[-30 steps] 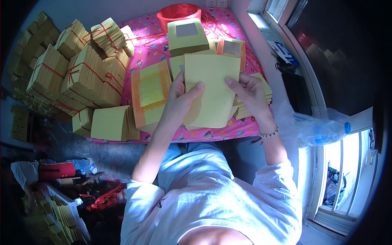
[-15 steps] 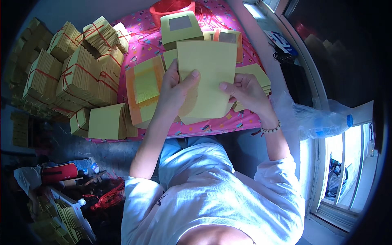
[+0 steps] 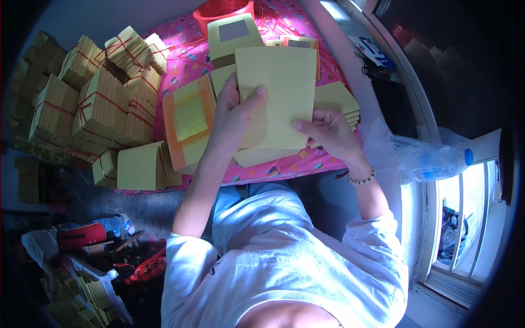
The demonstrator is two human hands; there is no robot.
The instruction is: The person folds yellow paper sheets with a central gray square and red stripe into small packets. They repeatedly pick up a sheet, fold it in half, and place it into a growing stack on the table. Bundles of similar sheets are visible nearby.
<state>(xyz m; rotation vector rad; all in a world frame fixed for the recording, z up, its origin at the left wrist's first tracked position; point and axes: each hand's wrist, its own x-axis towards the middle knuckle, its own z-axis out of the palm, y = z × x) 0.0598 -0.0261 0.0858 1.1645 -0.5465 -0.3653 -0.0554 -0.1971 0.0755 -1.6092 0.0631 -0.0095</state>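
Upright over the table, a thin sheaf of yellow paper (image 3: pixel 287 90) is held between my two hands. My left hand (image 3: pixel 236 109) grips its left edge, thumb pressed on the front face. On the lower right edge, my right hand (image 3: pixel 322 130) pinches it between thumb and bent fingers; a beaded bracelet circles that wrist. How many sheets are in the sheaf I cannot tell. Just left of it lies yellow paper with a gold square and orange border (image 3: pixel 190 117). Behind it rests another yellow piece with a grey square (image 3: pixel 234 31).
Bundles of yellow paper (image 3: pixel 101 101) tied with red string are heaped at the left. A smaller yellow stack (image 3: pixel 334 97) lies beside my right hand on the pink patterned cloth (image 3: pixel 262 172). At the back stands a red basin (image 3: pixel 223 10). A plastic bottle (image 3: pixel 437 161) is at the right.
The sheaf has tipped slightly, its lower edge now straighter and higher. Both hands keep their grip on it. The whole view has shifted a little.
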